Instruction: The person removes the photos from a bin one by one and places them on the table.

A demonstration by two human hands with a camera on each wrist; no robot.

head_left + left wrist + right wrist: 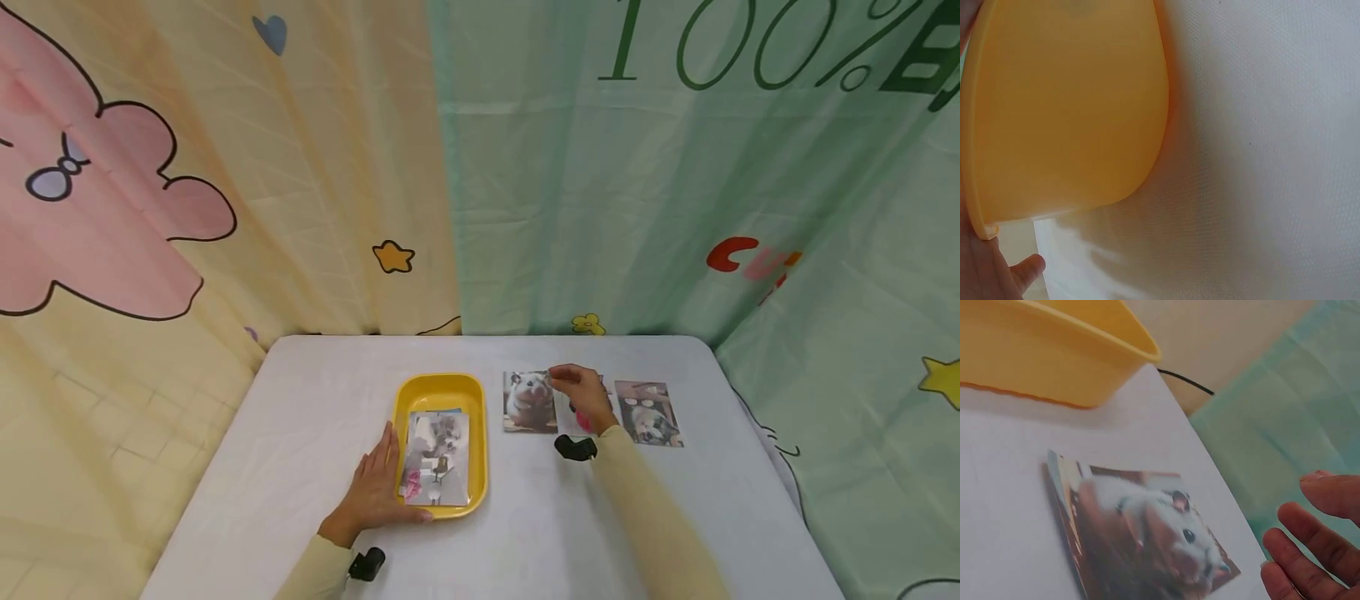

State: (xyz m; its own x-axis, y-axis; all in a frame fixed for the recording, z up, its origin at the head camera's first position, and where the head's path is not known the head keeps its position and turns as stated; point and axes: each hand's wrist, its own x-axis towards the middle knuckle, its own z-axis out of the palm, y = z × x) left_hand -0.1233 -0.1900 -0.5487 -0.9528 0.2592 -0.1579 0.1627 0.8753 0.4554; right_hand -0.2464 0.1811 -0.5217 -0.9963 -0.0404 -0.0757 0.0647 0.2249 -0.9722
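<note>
A yellow tray (483, 450) stands on the table with a stack of photo cards (437, 458) inside. My left hand (378, 487) rests against the tray's left side and near corner, fingers straight and thumb spread. In the left wrist view, the tray's outer wall (1066, 112) fills much of the picture. To the tray's right lie three photo cards in a row: a hamster photo (528, 402), a partly hidden card with a pink patch (582, 422), and an animal photo (649, 414). Over the middle card hovers my right hand (585, 393), holding nothing, fingers loosely bent.
A white cloth covers the table (315, 467). Printed curtains (570, 208) hang behind and at both sides of it. A black camera (576, 448) sits at my right wrist and another black camera (367, 564) at my left.
</note>
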